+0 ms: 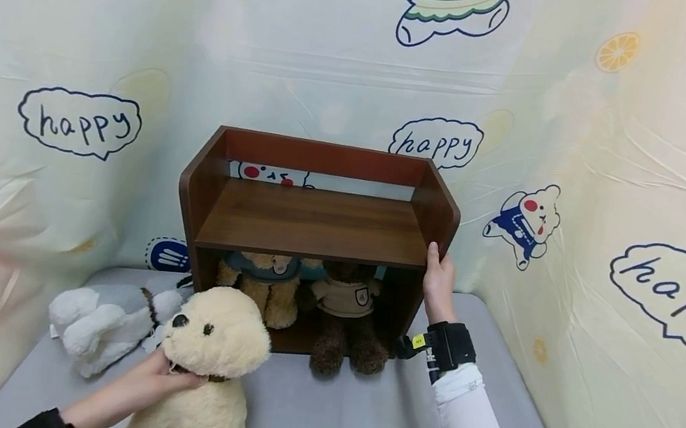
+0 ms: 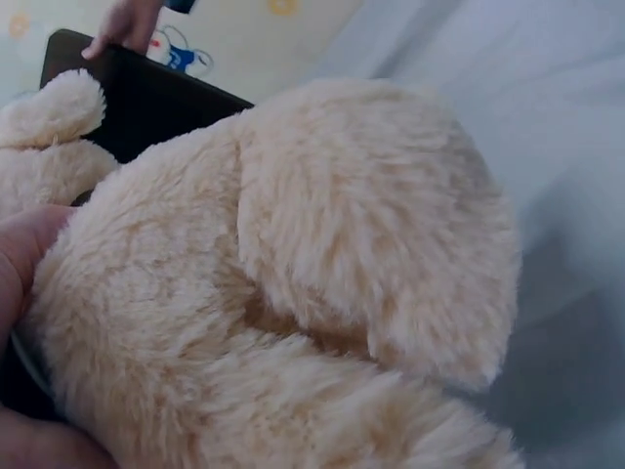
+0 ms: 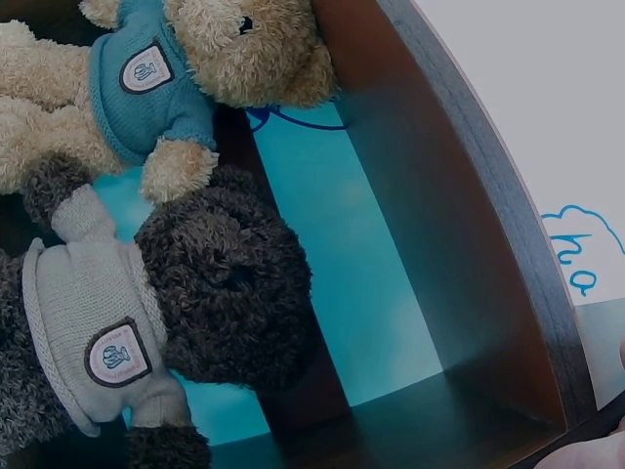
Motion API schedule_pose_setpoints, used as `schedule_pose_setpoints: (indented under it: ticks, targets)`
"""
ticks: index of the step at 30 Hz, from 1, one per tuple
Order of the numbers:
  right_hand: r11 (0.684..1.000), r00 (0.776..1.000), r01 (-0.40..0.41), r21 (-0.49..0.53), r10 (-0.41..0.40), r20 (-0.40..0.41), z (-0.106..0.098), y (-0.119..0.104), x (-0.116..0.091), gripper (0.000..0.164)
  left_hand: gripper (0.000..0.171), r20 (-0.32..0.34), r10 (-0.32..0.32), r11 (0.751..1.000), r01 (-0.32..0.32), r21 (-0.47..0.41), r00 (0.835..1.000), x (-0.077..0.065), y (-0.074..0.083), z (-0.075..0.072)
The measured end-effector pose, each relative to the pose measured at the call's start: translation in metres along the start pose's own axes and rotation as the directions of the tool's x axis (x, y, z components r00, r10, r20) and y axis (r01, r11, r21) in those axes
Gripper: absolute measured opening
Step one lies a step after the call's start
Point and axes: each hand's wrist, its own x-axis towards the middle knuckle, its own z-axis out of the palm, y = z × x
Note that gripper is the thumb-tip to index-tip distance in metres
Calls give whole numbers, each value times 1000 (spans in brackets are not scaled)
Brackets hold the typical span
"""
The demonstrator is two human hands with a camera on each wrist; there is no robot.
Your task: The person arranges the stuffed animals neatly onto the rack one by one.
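My left hand grips a cream plush dog at the neck, over its dark collar, and holds it upright before the shelf's left front. In the left wrist view the dog's furry body fills most of the picture. A brown two-tier wooden shelf stands at the back; my right hand holds the front edge of its right side panel, thumb upward. In the lower compartment sit a tan teddy bear in a blue sweater and a dark brown teddy bear in a light sweater.
A white plush toy with a grey garment lies on its side left of the shelf. All stand on a grey cloth-covered surface. Printed curtains rise behind and on both sides, close to the shelf's back.
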Motion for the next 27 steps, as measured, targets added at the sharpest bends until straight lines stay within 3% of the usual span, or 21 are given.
schedule_pose_setpoints:
  ticks: [7,11,18,20,27]
  targets:
    - [1000,1000,-8,0,8,-5,1,0,-1,55,86,-122,116,991,-106,78,986,-3,18,8]
    - [1000,1000,-16,8,16,-4,1,0,-2,56,81,-155,175,981,-159,114,972,-3,28,12]
    - [1000,1000,-14,20,14,2,2,0,-2,59,73,-230,295,951,-262,162,928,-4,43,18]
    - [1000,1000,-10,25,10,2,2,0,-2,59,70,-244,298,950,-260,175,923,-4,48,19]
    - [1000,1000,-11,21,12,-13,2,2,-1,57,73,-247,244,965,-211,153,938,-7,71,18]
